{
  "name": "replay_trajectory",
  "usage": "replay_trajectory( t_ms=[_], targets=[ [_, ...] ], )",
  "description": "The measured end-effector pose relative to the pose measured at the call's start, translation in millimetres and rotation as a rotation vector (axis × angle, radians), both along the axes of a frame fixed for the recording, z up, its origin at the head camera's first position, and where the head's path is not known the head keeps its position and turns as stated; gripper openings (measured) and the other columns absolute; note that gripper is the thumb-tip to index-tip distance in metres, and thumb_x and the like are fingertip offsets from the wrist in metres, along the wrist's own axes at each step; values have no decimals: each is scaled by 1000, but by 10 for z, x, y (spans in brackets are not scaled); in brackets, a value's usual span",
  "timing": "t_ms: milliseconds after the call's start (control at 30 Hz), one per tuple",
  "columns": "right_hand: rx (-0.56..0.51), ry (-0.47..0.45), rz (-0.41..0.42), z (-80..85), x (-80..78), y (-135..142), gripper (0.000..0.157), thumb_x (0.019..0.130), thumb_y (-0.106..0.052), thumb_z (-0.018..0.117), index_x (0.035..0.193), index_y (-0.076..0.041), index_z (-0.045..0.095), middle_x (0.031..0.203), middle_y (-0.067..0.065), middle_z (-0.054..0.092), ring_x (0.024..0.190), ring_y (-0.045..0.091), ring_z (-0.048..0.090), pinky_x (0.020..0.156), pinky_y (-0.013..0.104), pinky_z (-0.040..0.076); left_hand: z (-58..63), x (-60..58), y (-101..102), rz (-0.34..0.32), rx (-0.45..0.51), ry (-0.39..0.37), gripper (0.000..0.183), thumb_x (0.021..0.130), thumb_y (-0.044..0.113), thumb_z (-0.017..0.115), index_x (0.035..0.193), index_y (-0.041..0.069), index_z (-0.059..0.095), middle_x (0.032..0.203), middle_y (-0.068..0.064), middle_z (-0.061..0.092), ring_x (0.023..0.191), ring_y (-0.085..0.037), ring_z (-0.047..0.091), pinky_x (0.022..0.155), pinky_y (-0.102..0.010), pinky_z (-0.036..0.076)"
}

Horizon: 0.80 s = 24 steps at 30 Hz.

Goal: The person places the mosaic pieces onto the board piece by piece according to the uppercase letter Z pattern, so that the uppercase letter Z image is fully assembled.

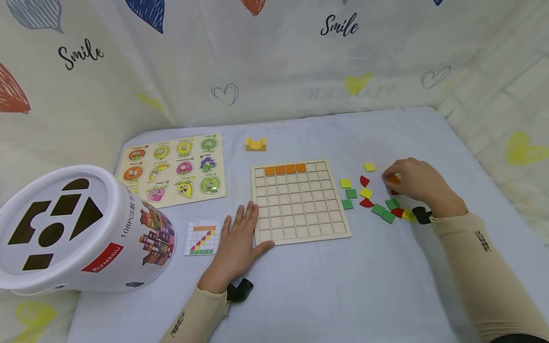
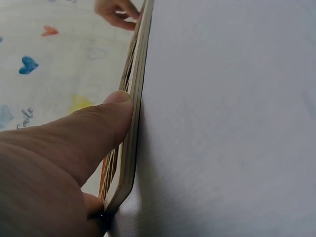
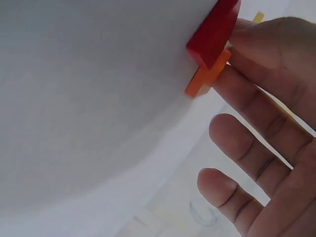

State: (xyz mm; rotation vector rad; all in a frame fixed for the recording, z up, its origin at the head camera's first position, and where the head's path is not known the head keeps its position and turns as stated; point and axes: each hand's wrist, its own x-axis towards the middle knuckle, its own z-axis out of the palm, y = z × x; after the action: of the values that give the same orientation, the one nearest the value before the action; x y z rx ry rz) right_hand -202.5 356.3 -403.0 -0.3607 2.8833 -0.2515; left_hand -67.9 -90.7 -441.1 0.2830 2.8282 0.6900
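A square wooden grid board [image 1: 300, 205] lies mid-table, with a row of orange tiles [image 1: 285, 169] near its top edge. Flat along its left side, my left hand [image 1: 238, 243] has straight fingers; the thumb [image 2: 116, 116] touches the board edge [image 2: 131, 153]. Over on the right, my right hand [image 1: 413, 181] is low among loose pieces. Its thumb and index finger pinch an orange square tile [image 3: 210, 74], with a red quarter-round piece [image 3: 215, 37] right beside it. The other fingers are spread apart. Green tiles [image 1: 379, 209] and yellow tiles [image 1: 366, 193] lie between hand and board.
A printed pattern card [image 1: 202, 238] lies left of my left hand. Behind it is a fruit picture board [image 1: 171, 169]. A large white bucket [image 1: 128, 257] with shape holes in its lid stands at the left. A yellow arch block [image 1: 256, 145] sits beyond the grid board.
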Motion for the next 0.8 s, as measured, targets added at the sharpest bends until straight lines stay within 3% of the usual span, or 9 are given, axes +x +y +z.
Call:
replay_trajectory(
  t_ms=[333, 800],
  targets=[
    [56, 0, 11, 40, 82, 130, 36, 86, -10, 74, 121, -3, 75, 123, 24, 69, 108, 42, 61, 94, 64, 48, 15, 3, 3, -4, 11, -2, 102, 92, 53, 74, 167, 9, 20, 176, -7, 14, 165, -33, 7, 130, -62, 5],
    [42, 33, 2, 38, 15, 7, 29, 87, -12, 75, 115, -3, 77, 116, 23, 72, 106, 41, 58, 96, 63, 47, -13, -6, -10, 1, 13, 1, 102, 92, 54, 73, 167, 10, 20, 176, -6, 14, 165, -32, 7, 130, -62, 5]
  ],
)
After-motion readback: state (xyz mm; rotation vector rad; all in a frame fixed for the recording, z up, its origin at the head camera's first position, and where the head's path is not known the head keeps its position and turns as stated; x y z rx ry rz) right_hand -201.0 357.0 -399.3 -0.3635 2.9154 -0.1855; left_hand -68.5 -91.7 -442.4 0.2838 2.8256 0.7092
